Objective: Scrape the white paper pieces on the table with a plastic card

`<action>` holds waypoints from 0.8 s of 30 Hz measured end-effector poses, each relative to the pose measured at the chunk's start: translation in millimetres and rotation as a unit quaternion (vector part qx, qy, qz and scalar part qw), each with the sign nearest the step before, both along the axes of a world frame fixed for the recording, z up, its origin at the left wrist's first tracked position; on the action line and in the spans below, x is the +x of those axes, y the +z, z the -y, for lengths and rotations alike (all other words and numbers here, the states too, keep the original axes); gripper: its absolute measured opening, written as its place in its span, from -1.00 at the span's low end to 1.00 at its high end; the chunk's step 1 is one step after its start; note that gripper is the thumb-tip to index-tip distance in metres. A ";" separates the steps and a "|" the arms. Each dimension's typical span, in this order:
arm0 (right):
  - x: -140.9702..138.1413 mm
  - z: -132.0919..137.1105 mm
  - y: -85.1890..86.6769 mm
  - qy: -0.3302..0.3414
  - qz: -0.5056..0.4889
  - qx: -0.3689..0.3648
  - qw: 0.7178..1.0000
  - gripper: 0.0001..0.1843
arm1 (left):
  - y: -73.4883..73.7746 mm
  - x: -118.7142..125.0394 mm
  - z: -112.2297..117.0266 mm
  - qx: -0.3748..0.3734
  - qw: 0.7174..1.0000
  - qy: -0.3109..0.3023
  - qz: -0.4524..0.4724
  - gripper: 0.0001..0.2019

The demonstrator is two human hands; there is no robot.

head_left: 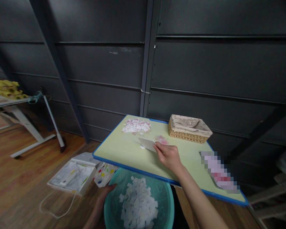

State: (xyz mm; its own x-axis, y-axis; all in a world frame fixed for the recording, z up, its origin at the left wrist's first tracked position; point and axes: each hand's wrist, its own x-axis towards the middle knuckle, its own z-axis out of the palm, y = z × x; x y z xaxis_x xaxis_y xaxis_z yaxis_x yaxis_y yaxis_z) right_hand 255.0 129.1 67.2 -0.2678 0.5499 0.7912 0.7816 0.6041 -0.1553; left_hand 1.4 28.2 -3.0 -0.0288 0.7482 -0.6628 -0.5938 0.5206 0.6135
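Our right hand point(169, 156), grip clamped on the card point(147, 143), should press its edge flat on the counter point(124, 152), while our left hand point(105, 192), grip closed on the basin point(168, 197), steadies it below.

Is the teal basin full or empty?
Partly full: white paper scraps heap in the teal basin, bare wall above them. Left hand grips its rim; right hand holds a white card.

a makeshift craft workroom: dark metal panel wall point(205, 63), wooden floor point(14, 171), small green table point(124, 152), white metal stand point(26, 123)
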 end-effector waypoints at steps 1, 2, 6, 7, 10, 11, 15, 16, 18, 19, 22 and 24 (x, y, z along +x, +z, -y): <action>1.8 8.1 -5.2 -0.013 0.000 0.020 1.000 -0.76 | 0.2 1.0 0.7 0.002 1.000 -0.002 -0.001 -0.54; 3.5 15.5 -9.9 -0.022 0.000 0.035 0.999 -0.77 | 0.5 2.1 1.2 0.002 1.000 -0.003 -0.005 -0.53; 6.2 40.6 -21.2 -0.028 0.015 0.080 0.996 -0.79 | 0.8 8.2 2.4 -0.005 0.999 -0.005 -0.031 -0.57; 5.7 46.0 -22.7 -0.027 0.019 0.081 0.996 -0.79 | 0.6 9.8 2.5 -0.004 0.999 -0.007 -0.035 -0.58; 2.9 59.5 -26.3 -0.042 0.016 0.076 0.996 -0.74 | 1.1 14.1 2.3 0.004 0.999 -0.006 -0.041 -0.57; 2.0 62.9 -27.7 -0.040 0.015 0.069 0.997 -0.71 | 1.8 15.3 2.2 0.008 0.999 -0.007 -0.040 -0.56; 0.9 71.0 -33.9 0.011 0.037 0.046 0.998 -0.54 | 7.9 18.0 2.0 0.005 1.000 -0.019 -0.022 -0.52; 1.4 71.7 -35.0 0.014 0.040 0.049 0.998 -0.51 | 9.5 18.1 2.0 -0.001 1.000 -0.020 -0.020 -0.50; 3.1 72.0 -35.9 0.014 0.041 0.056 0.998 -0.49 | 11.5 18.0 1.9 -0.012 0.999 -0.016 -0.027 -0.46; 4.1 71.7 -35.6 0.014 0.039 0.055 0.998 -0.50 | 11.8 18.0 1.7 -0.015 0.999 -0.012 -0.031 -0.43; 6.8 68.7 -32.0 -0.015 0.001 0.052 0.999 -0.59 | 9.5 19.1 1.5 0.003 0.999 -0.003 -0.032 -0.41; 8.1 65.1 -28.6 -0.059 -0.044 0.060 0.996 -0.69 | 6.9 20.9 2.0 0.024 0.999 -0.002 -0.036 -0.43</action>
